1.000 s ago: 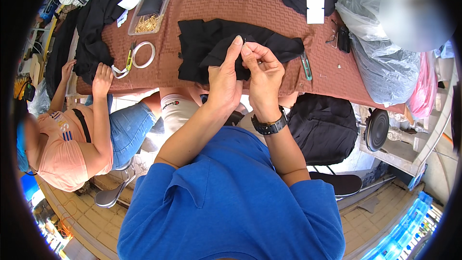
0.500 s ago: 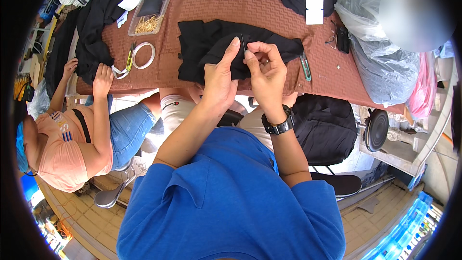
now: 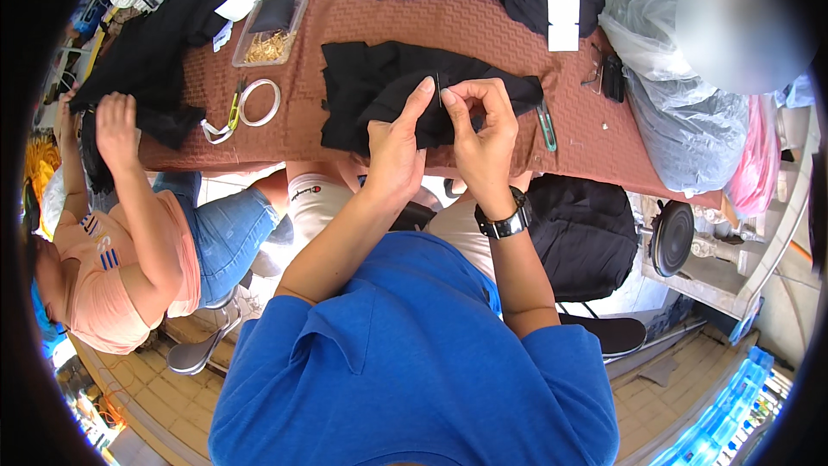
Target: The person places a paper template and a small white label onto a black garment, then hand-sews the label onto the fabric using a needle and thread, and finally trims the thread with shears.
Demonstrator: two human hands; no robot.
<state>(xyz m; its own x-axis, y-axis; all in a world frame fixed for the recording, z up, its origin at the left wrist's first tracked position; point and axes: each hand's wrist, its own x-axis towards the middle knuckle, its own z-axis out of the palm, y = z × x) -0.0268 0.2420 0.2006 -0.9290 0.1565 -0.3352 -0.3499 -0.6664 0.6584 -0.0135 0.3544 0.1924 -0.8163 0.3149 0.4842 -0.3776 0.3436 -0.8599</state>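
A thin needle [image 3: 439,97] stands nearly upright at the fingertips of my right hand [image 3: 485,134], pinched between thumb and forefinger. My left hand [image 3: 395,148] is just to its left, thumb raised along the black cloth [image 3: 362,78]. The left fingers are mostly hidden, curled behind a fold of that cloth. The cloth lies bunched on the table's near side, under and beyond both hands. I cannot make out any thread on the needle.
On the brown-covered table [image 3: 431,22] are a clear box [image 3: 272,47] of small gold pieces, yellow thread snips [image 3: 234,110], a white tape roll [image 3: 260,103] and a green-handled cutter [image 3: 546,128]. Plastic bags [image 3: 681,121] stand right. A co-worker [image 3: 129,267] sits left handling black fabric [image 3: 155,60].
My hands keep almost the same pose, the needle still in the right one. At left, the co-worker's hands have moved left, drawing the black fabric along.
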